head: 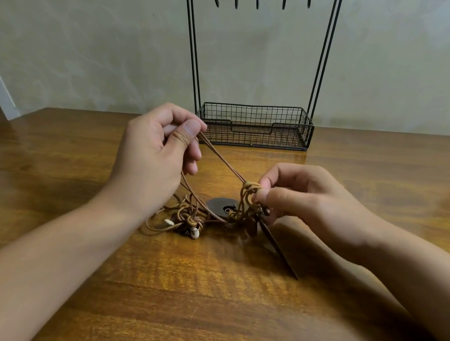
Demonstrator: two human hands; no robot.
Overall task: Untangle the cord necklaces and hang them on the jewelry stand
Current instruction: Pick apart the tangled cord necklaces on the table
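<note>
Left hand (154, 151) pinches taut brown cords while right hand (296, 195) pinches a knot in the tangled brown cord necklaces (198, 218) on the glossy wooden table (202, 308), before the black wire jewelry stand (254, 126).

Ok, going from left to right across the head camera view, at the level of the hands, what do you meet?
Left hand pinching the taut cords → white shell beads in the tangle on the table → dark round pendant → right hand pinching the knotted loops.
</note>
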